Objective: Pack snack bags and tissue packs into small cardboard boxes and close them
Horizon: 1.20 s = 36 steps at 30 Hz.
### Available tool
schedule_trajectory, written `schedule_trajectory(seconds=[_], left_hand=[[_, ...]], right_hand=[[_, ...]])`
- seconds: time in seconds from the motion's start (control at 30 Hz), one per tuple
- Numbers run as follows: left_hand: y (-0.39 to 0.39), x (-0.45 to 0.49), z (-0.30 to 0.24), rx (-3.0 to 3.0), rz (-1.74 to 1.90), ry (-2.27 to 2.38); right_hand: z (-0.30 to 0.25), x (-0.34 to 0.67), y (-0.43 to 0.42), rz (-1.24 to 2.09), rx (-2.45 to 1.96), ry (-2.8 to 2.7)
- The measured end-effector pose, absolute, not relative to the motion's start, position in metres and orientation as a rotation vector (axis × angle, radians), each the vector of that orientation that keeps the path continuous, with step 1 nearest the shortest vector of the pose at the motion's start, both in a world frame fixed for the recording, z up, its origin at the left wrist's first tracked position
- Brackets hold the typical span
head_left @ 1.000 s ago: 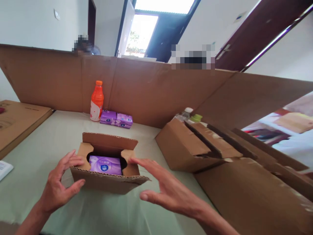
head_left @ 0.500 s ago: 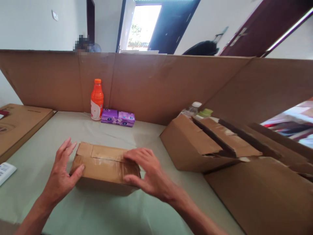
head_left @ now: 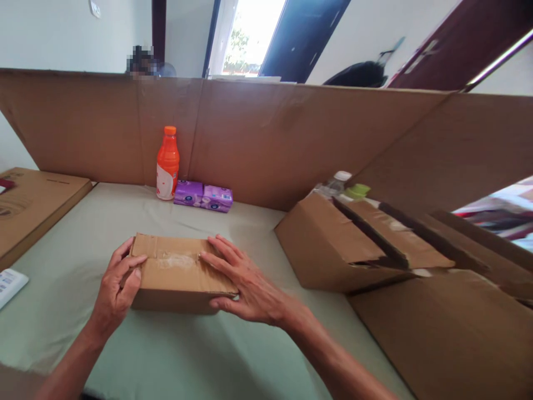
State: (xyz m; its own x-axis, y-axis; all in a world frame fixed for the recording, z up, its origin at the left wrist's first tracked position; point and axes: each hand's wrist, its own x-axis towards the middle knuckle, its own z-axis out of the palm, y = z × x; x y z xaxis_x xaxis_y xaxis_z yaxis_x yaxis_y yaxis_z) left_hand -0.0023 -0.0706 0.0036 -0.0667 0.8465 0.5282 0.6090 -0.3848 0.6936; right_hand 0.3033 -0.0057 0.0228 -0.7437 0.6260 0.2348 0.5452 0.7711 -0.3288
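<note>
Cardboard, Plastic and Cloth

- Small carton (head_left: 177,282): brown cardboard, matt. I note a band of clear tape (head_left: 180,260) on its top, glossy and wrinkled.
- Table cover (head_left: 179,355): pale green cloth by its look, soft-sheened, lightly creased.
- Orange bottle (head_left: 169,151): smooth, shiny plastic, with a paler printed label (head_left: 164,182).
- Tissue packs (head_left: 202,196): purple printed plastic film, glossy.
- Screen (head_left: 300,130): brown cardboard, mostly matt, fold lines visible, a faint shine where I read tape.
- Open carton (head_left: 318,236): matt cardboard, rough along the torn edges.
- Clear bottle (head_left: 335,183): transparent, seemingly plastic; from my remote seat I cannot confirm.
- Flat box (head_left: 39,197): printed cardboard, smooth, dull.
</note>
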Motion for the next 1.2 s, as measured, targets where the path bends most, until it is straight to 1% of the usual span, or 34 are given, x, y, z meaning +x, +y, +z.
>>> schedule_trajectory(seconds=[0.2,0.3,0.4,0.53,0.67,0.77,0.87,1.0,1.1,1.2], left_hand=[[-0.053,-0.002,0.001,1.997,1.450,1.571],[-0.043,0.010,-0.002,2.031,1.443,1.483],[-0.041,0.039,-0.005,2.071,1.399,1.340],[-0.039,0.112,-0.004,2.061,1.258,1.074],[-0.022,0.206,0.004,1.956,0.962,0.775],[-0.019,0.261,0.005,1.921,0.879,0.710],[-0.036,0.291,-0.006,1.874,0.882,0.750],[-0.061,0.305,-0.031,1.836,0.729,0.707],[-0.064,0.313,-0.041,1.860,0.616,0.654],[-0.058,0.316,-0.047,1.938,0.558,0.655]], right_hand=[[0.029,0.308,0.004,0.548,-1.009,-2.558],[0.028,0.324,-0.009,0.526,-1.071,-2.462],[0.021,0.354,-0.048,0.438,-1.221,-2.350],[0.002,0.409,-0.124,0.200,-1.470,-2.132],[-0.016,0.451,-0.192,-0.191,-1.745,-1.844],[-0.026,0.464,-0.220,-0.489,-1.954,-1.575],[-0.032,0.465,-0.222,-0.652,-2.120,-1.373],[-0.030,0.455,-0.195,-0.620,-2.163,-1.226],[-0.029,0.449,-0.175,-0.541,-2.064,-1.150],[-0.043,0.451,-0.173,-0.424,-1.951,-1.124]])
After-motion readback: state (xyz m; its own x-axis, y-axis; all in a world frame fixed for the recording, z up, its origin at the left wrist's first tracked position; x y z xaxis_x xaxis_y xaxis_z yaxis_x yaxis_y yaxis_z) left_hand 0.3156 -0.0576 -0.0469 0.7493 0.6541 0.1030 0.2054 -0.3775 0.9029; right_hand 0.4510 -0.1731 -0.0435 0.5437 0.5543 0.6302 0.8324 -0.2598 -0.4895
